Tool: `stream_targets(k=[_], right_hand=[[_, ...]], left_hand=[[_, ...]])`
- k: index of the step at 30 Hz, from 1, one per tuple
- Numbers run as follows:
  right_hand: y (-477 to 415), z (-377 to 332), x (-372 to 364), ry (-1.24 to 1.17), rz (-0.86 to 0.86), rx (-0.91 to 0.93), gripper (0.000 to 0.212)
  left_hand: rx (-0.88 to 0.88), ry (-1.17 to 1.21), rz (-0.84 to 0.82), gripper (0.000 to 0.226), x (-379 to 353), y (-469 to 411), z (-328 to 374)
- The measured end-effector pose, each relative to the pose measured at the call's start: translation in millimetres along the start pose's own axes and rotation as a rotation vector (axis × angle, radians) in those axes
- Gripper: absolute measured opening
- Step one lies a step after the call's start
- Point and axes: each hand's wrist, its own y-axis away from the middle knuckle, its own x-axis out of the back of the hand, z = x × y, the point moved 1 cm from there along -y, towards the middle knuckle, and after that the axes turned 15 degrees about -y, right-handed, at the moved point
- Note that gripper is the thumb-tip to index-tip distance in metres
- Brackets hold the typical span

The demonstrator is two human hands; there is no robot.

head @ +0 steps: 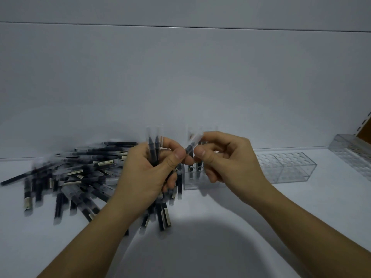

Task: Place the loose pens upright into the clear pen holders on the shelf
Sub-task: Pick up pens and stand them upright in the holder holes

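A heap of dark pens with clear caps (80,177) lies on the white shelf at the left. My left hand (144,173) grips a small bundle of pens (154,145) upright, caps up. My right hand (226,159) pinches one tilted pen (193,142) by its clear cap between thumb and fingers, just right of the bundle. Behind my hands stands a clear pen holder (189,181) with a few pens upright in it, partly hidden by my right hand.
More clear holders with round holes (289,167) stand in a row to the right. Another clear holder (353,153) sits angled at the far right by a brown upright. The white back wall rises close behind the shelf (301,207).
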Motion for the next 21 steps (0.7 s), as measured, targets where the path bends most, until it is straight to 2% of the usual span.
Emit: stream_targets(k=[3,8,11,13,16,18,21], right_hand=[[1.0,-2.0,-0.6,0.006,-0.006,-0.013,0.001],[-5.8,-7.0,11.6,-0.128,0.02,0.05,0.006],[-13.0,-17.1,25.4,-0.218,0.135,0.106,0.006],[-15.8,-21.5,34.2,-0.162,0.212,0.149,0.01],[-17.7,-24.1,45.4,-0.017,0.268,0.206,0.015],[-17.9,-25.5,50.1,0.092,0.253,0.255,0.028],[-16.4,-26.4,52.3,0.206,0.218,0.343,0.037]], left_hand=[[-0.014,-0.009,-0.038,0.02,-3.4,0.6,-0.2],[0.027,0.031,0.021,0.034,-2.2,-0.7,-3.1],[0.009,-0.086,0.123,0.035,2.0,-3.6,-8.6],[0.015,-0.084,0.124,0.031,4.3,-4.7,-12.8],[0.038,0.017,-0.014,0.009,5.3,-3.3,-17.7],[0.036,0.026,-0.076,0.017,3.0,-1.7,-17.7],[0.054,0.062,-0.052,0.019,0.2,-3.0,-17.2]])
